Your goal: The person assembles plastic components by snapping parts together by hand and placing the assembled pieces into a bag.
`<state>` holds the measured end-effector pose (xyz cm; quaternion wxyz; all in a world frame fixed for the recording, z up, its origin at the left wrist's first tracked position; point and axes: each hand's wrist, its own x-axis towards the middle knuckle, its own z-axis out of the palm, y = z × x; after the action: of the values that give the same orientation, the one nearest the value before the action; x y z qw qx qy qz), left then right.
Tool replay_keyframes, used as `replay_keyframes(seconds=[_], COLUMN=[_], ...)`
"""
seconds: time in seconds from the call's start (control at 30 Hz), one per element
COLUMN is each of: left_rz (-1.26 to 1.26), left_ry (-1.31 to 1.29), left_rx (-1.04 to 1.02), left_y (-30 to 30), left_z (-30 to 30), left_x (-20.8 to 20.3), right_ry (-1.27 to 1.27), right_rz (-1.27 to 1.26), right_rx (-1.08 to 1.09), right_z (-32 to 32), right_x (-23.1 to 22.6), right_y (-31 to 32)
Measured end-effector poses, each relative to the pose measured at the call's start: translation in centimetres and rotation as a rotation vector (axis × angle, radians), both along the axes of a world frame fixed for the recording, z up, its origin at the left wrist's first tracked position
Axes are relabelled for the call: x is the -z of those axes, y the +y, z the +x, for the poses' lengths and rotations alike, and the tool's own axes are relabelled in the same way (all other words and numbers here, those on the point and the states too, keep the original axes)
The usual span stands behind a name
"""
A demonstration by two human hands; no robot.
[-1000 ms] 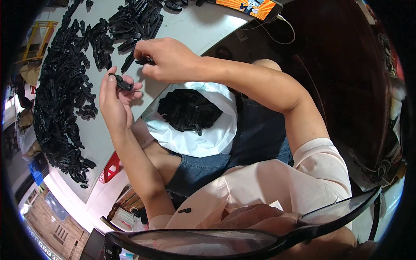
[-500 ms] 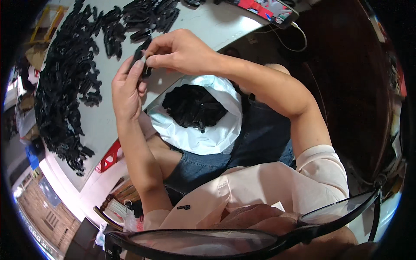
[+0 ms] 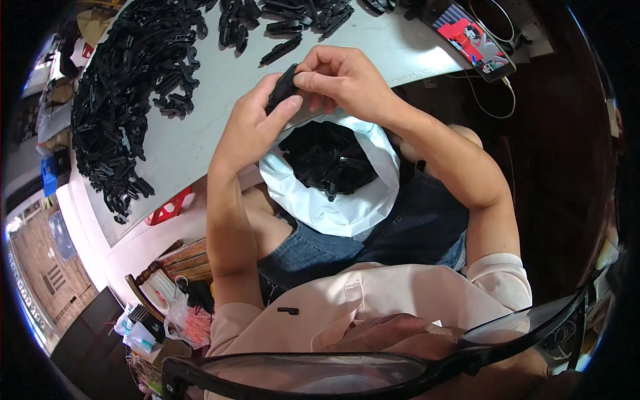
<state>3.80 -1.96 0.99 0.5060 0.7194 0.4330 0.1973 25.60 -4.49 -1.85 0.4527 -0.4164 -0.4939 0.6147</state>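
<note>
A small, elongated black plastic part (image 3: 283,89) is held above the table's near edge, tilted with its top end to the right. My left hand (image 3: 250,127) grips it between thumb and fingers. At its upper end, the thumb and forefinger of my right hand (image 3: 350,83) pinch together on it; whether a second small piece is between them is hidden. Just below both hands, a white plastic bag (image 3: 303,208) stands open on my lap, with many similar black parts (image 3: 327,160) inside.
A large heap of black parts (image 3: 110,117) covers the left side of the white table (image 3: 220,80). Smaller clusters (image 3: 307,13) lie along the far side. A phone with a lit screen (image 3: 467,40) and a white cable rests at the right. A red stool (image 3: 170,207) shows under the table.
The whole view has shifted, so table, bag and hands appear farther right. My right fingers have moved to the upper end of the black part, which my left hand still grips.
</note>
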Motion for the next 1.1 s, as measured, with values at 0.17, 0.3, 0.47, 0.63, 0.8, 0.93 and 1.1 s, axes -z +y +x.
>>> replay_keyframes(seconds=[0.17,0.3,0.47,0.63,0.8,0.93,1.1], left_rz=[-0.045,-0.093,-0.148,-0.087,0.473,0.596,0.686], left_ry=[-0.069,-0.155,-0.151,-0.020,0.191,0.304,0.527], left_rx=[-0.018,0.019,0.076,0.011,-0.289,-0.234,-0.267], left_y=[0.2,0.7,1.3,1.3,1.9,1.6,1.6], left_z=[-0.5,-1.1,-0.8,0.4,1.5,4.3,5.3], left_x=[0.5,0.7,0.8,-0.1,1.8,2.2,2.6], right_ry=[-0.083,-0.164,-0.118,-0.197,-0.570,-1.043,-1.278], right_rz=[0.031,0.039,0.030,0.029,0.235,0.574,0.347], right_rx=[0.033,-0.103,-0.142,-0.166,-0.359,0.340,0.661], right_z=[-0.4,0.3,1.1,2.6,2.8,5.1,6.3], right_x=[0.6,-0.4,-0.1,-0.5,-2.0,-0.7,-1.8], right_y=[0.0,0.4,0.4,1.1,0.8,2.6,4.6])
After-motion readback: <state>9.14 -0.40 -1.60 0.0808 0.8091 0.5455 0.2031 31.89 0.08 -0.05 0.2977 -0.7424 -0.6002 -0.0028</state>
